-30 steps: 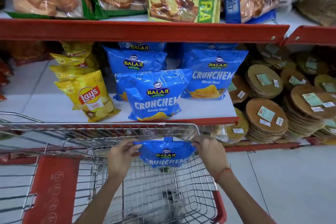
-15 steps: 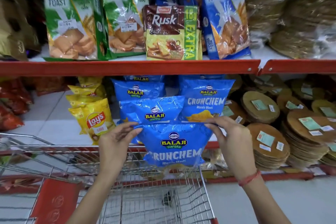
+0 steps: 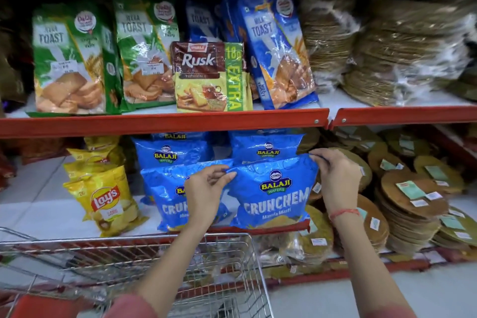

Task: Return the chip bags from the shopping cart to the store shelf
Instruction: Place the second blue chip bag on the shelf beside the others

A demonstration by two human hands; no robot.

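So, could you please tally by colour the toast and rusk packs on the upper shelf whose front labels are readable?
Green plastic toast packs: 2
Blue plastic toast packs: 2
Brown-and-yellow rusk pack: 1
Total: 5

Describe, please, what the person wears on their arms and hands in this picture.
Both forearms are bare. Dull pinkish-red sleeve cuffs show at the bottom edge, on the left arm and the right arm. A thin red-orange thread band circles the wrist of the right hand. The left hand carries no band; no rings or gloves are visible on the fingers.
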